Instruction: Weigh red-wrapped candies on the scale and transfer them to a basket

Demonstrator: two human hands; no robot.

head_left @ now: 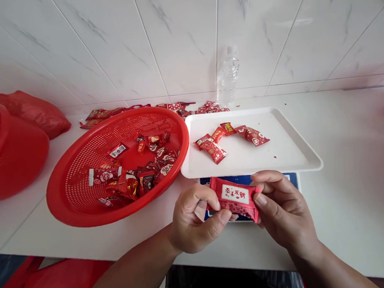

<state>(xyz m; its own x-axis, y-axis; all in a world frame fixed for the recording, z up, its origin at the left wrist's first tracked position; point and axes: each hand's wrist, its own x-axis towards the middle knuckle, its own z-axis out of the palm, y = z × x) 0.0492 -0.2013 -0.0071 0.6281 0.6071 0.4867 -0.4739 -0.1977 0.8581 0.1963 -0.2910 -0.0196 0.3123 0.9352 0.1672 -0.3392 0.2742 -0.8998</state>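
The white table [355, 193] carries everything. On it the red basket [59, 203] takes the left side, its raised rim seemingly there to stop a heap spilling. The tray [288, 147] sits beside it, overlapping the blue scale [293, 180], which likely bears it; its low lip leaves the contents easy to reach. The left hand [198, 219] pinches one end of the packet [235, 198] between thumb and forefinger; the right hand [282, 212] grips the other end, thumb in front, fingers curled behind. I'd guess holding both ends, just this side of the tray and above the scale, keeps the packet's pale front clear of the fingers. Smallest are loose sweets [165, 168], jumbled in the basket, a few on the tray.
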